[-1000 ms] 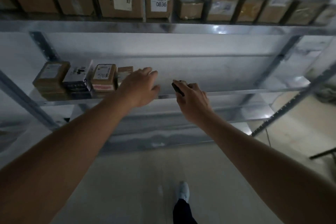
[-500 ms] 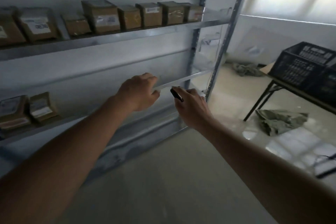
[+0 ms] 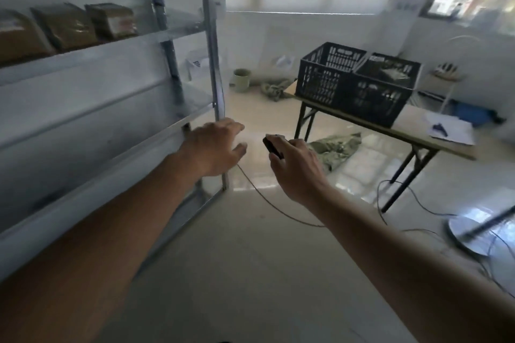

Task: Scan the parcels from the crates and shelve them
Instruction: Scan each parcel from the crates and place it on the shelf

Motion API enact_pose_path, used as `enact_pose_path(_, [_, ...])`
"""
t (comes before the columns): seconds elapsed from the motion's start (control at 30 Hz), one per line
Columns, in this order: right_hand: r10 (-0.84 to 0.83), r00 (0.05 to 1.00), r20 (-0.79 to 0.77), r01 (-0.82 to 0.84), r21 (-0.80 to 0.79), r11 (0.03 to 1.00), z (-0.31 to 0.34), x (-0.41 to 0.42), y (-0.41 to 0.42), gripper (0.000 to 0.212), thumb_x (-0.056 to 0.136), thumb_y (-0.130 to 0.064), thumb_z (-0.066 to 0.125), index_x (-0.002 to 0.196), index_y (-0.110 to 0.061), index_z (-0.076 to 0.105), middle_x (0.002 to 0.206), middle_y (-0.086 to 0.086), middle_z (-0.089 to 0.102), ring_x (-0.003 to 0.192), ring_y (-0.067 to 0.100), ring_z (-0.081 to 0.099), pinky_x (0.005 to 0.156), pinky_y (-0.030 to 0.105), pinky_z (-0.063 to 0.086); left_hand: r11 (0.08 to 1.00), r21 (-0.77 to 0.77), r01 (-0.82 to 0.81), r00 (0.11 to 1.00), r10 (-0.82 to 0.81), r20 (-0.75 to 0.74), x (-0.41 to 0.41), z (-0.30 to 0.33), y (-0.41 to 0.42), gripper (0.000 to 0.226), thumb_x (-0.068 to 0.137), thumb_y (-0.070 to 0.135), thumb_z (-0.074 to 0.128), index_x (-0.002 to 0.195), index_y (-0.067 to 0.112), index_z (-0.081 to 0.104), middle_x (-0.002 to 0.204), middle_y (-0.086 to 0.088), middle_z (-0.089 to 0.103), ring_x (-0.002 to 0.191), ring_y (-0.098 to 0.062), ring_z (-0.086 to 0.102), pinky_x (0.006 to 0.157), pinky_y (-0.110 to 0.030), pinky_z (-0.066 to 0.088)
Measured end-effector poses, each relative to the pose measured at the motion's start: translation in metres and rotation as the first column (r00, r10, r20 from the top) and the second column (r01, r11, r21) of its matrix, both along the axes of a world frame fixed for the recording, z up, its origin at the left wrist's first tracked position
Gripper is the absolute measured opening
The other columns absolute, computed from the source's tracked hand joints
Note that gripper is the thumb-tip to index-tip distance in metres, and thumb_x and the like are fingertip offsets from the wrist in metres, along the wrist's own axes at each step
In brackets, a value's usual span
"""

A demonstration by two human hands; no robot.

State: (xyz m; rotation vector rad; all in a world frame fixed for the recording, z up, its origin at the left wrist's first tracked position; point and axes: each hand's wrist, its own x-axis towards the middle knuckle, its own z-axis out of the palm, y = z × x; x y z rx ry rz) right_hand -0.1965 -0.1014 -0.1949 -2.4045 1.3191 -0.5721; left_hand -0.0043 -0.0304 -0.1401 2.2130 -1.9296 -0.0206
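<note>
Beside the grey metal shelf (image 3: 117,44), the left hand (image 3: 214,147) hangs empty, fingers loose; the right hand (image 3: 295,167) grips a small black scanner (image 3: 271,145), probably ready for the black plastic crates (image 3: 356,81) on the bench (image 3: 412,131).

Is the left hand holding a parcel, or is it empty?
Empty. The left hand has relaxed, spread fingers with nothing between them; only the right hand grips a small black scanner.

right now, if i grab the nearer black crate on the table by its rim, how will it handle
The nearer black crate will probably feel light and fairly rigid, given its perforated lattice walls. It sits near the table edge, so a push could tip it off. Its contents are unclear.
</note>
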Motion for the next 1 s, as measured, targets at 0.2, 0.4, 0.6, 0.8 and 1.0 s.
enact_pose_path(0.2, [-0.171, 0.983, 0.062, 0.170, 0.021, 0.985, -0.004, -0.051, -0.080, 0.049, 0.107, -0.041, 0.051, 0.155, -0.046, 0.044, 0.134, 0.016, 0.057, 0.112, 0.045, 0.061, 0.097, 0.055, 0.052, 0.983, -0.008, 0.181, 0.983, -0.181, 0.032, -0.050, -0.002, -0.122, 0.057, 0.105, 0.050, 0.049, 0.154, 0.021, 0.047, 0.155, 0.000, 0.051, 0.132, -0.026, 0.057, 0.105, -0.048, 0.051])
enact_pose_path(0.4, [-0.293, 0.955, 0.038, 0.293, 0.000, 0.956, -0.004, -0.071, -0.181, 0.048, 0.109, -0.040, 0.051, 0.157, -0.041, 0.044, 0.142, 0.018, 0.055, 0.116, 0.045, 0.060, 0.095, 0.056, 0.053, 0.941, -0.030, 0.337, 0.941, -0.337, 0.022, -0.070, -0.007, -0.258, 0.053, 0.104, 0.047, 0.053, 0.150, 0.020, 0.051, 0.149, -0.001, 0.056, 0.129, -0.027, 0.059, 0.104, -0.048, 0.051])
enact_pose_path(0.6, [-0.447, 0.894, 0.021, 0.447, 0.011, 0.895, 0.000, -0.081, -0.293, 0.049, 0.107, -0.046, 0.046, 0.155, -0.045, 0.041, 0.139, 0.018, 0.055, 0.110, 0.045, 0.059, 0.091, 0.059, 0.055, 0.893, -0.025, 0.449, 0.894, -0.448, 0.018, -0.078, -0.001, -0.392, 0.056, 0.105, 0.046, 0.053, 0.153, 0.020, 0.048, 0.151, 0.000, 0.054, 0.133, -0.027, 0.056, 0.105, -0.046, 0.049])
enact_pose_path(0.8, [-0.535, 0.843, 0.048, 0.535, 0.024, 0.845, 0.000, -0.102, -0.392, 0.056, 0.101, -0.054, 0.039, 0.156, -0.047, 0.038, 0.135, 0.013, 0.057, 0.109, 0.043, 0.061, 0.091, 0.058, 0.056, 0.845, -0.028, 0.533, 0.846, -0.533, 0.003, -0.103, 0.005, -0.502, 0.058, 0.105, 0.044, 0.055, 0.157, 0.020, 0.045, 0.157, 0.002, 0.050, 0.139, -0.023, 0.053, 0.107, -0.042, 0.046])
enact_pose_path(1.0, [-0.567, 0.823, 0.030, 0.567, 0.009, 0.824, -0.021, -0.146, -0.500, 0.049, 0.106, -0.049, 0.047, 0.155, -0.047, 0.041, 0.133, 0.012, 0.057, 0.107, 0.043, 0.062, 0.091, 0.058, 0.055, 0.825, -0.009, 0.565, 0.825, -0.565, -0.021, -0.145, -0.008, -0.619, 0.059, 0.104, 0.047, 0.053, 0.157, 0.020, 0.045, 0.156, 0.003, 0.049, 0.137, -0.024, 0.054, 0.109, -0.042, 0.048])
